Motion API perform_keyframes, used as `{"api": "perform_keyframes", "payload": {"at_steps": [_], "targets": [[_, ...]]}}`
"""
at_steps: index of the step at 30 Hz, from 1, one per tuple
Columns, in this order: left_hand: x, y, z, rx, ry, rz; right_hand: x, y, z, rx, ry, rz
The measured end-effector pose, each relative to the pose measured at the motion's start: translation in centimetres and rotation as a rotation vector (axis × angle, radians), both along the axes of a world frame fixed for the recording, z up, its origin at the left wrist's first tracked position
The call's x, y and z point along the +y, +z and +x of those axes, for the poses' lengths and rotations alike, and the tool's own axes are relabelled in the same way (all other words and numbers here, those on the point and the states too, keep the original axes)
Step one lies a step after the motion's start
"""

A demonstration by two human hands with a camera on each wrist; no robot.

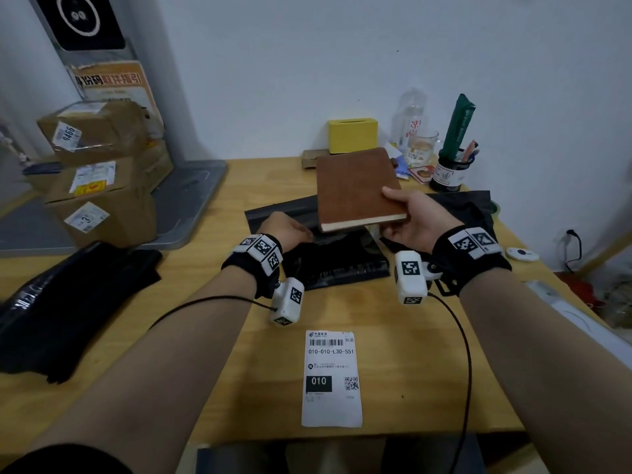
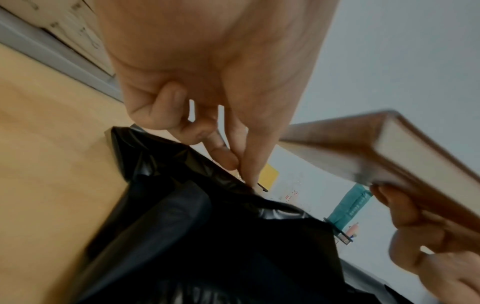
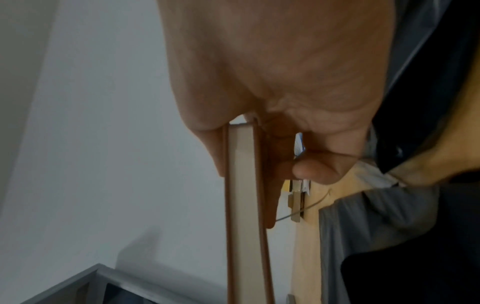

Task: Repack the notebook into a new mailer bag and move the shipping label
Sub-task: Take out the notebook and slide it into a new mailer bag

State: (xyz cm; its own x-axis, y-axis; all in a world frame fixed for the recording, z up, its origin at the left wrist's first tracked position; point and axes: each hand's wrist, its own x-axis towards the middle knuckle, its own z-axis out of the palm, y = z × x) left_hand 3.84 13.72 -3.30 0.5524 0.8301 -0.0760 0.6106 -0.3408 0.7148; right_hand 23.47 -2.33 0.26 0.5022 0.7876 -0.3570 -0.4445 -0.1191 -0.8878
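The shipping label [image 1: 331, 378] lies flat near the table's [image 1: 427, 354] near edge, face up, between the two forearms. Both arms reach forward over the table, wrists level. The left hand [image 1: 285, 230], palm down, pinches the rim of a black mailer bag [image 1: 337, 260] between thumb and fingertips [image 2: 224, 157], the bag lying at mid-table. The right hand [image 1: 415, 217] is turned palm up, thumb on top of the cover and fingers [image 2: 397, 202] curled beneath, gripping the near right corner of the brown notebook [image 1: 357, 186], held clear of the table above the bag. A second black bag [image 1: 458, 208] lies toward the right edge.
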Motion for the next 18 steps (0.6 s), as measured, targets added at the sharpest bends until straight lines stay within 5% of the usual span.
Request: {"api": "perform_keyframes", "payload": {"at_steps": [7,13,18], "targets": [[-1.1,0.1,0.4,0.156,-0.102,-0.075,-2.1,-0.4,0.9,-0.084,-0.038,0.034],[-0.5,-1.6,-0.5,-0.086,0.208,-0.054,-2.6,-1.5,0.4,-0.135,-0.074,0.038],[-0.9,-2.2,-1.1,-0.197,0.249,-0.086,-3.9,-2.8,0.3,-0.132,-0.122,0.064]]}}
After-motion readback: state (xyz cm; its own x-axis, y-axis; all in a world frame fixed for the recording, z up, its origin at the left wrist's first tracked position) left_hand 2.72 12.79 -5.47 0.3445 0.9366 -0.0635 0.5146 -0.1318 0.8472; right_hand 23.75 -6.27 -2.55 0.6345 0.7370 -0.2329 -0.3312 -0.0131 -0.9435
